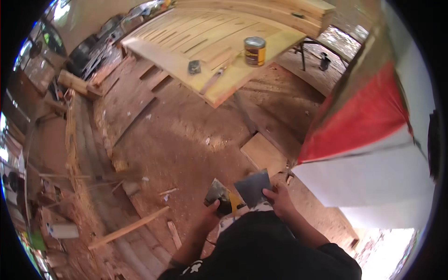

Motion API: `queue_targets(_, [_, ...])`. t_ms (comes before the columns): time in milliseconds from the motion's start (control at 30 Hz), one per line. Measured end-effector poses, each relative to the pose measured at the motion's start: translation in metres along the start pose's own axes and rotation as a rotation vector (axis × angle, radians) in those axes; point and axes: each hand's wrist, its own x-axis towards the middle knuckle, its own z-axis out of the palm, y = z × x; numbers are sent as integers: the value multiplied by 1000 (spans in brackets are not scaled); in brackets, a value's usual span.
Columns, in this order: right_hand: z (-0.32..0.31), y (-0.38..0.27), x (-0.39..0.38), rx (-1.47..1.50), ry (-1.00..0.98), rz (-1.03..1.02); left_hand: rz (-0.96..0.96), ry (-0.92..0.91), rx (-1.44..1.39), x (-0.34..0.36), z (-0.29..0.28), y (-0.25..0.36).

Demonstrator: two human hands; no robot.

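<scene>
My left hand point(211, 215) is closed on the edge of a flat, squarish piece with grey, black and yellow areas point(218, 195); its kind is hard to make out. Just to its right, my right hand point(278, 198) pinches a flat, dark grey square sheet point(253, 188) between thumb and fingers. Whether that sheet is stiff metal or abrasive paper I cannot tell. The two pieces are held close together, low in front of my body. Beyond them, a pale wooden panel point(186, 37) carries a brown and yellow tin point(255, 52) and a narrow tool point(214, 80).
A small dark square block point(194, 67) lies near the panel's edge. On the right stands a big red and white sheet point(359, 126). A plywood piece point(264, 153) and a wooden strip point(130, 227) lie on the dirt floor point(186, 126). Timber and scrap line the left side.
</scene>
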Motion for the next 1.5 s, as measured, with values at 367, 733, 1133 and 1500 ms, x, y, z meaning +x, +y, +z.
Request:
queue_targets(367, [140, -58, 242, 61, -382, 237, 189, 177, -32, 162, 33, 109])
queue_targets(733, [238, -103, 357, -94, -427, 15, 317, 247, 57, 272, 18, 240])
queue_targets(1133, [363, -139, 507, -1571, 276, -785, 425, 329, 239, 356, -116, 460])
queue_targets(1500, [472, -151, 625, -1054, 362, -1242, 409, 338, 237, 388, -134, 500])
